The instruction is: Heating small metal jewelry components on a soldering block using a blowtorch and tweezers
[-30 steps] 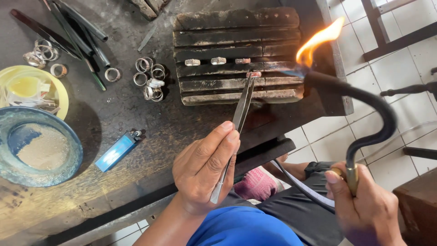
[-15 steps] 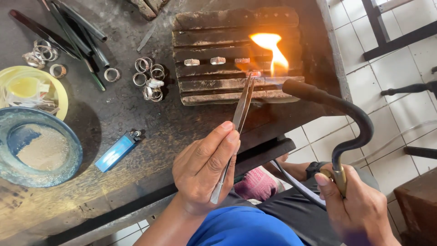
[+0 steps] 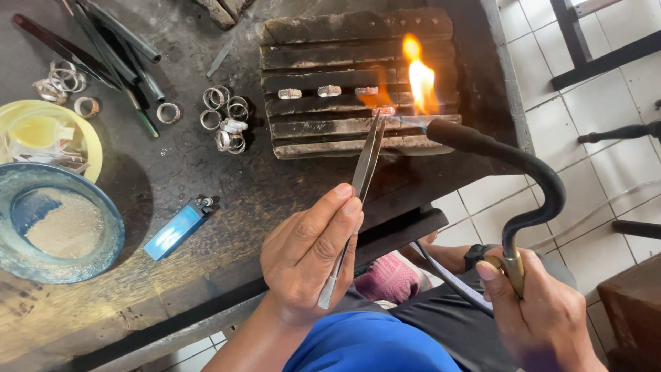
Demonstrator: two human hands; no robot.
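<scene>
The left hand (image 3: 310, 258) pinches a pair of long metal tweezers (image 3: 358, 186), whose tips reach far across the table (image 3: 206, 172) to a small ring (image 3: 383, 111) lying on the charred wooden block (image 3: 330, 131). The right hand (image 3: 544, 317), near and to the right, is closed around the brass grip of a curved black torch (image 3: 530, 179), and its flame (image 3: 420, 79) burns over the block just right of the tweezers' tips. Left of the block lie loose rings (image 3: 227, 120), a blue lighter (image 3: 175, 229) and a blue bowl (image 3: 103, 255).
</scene>
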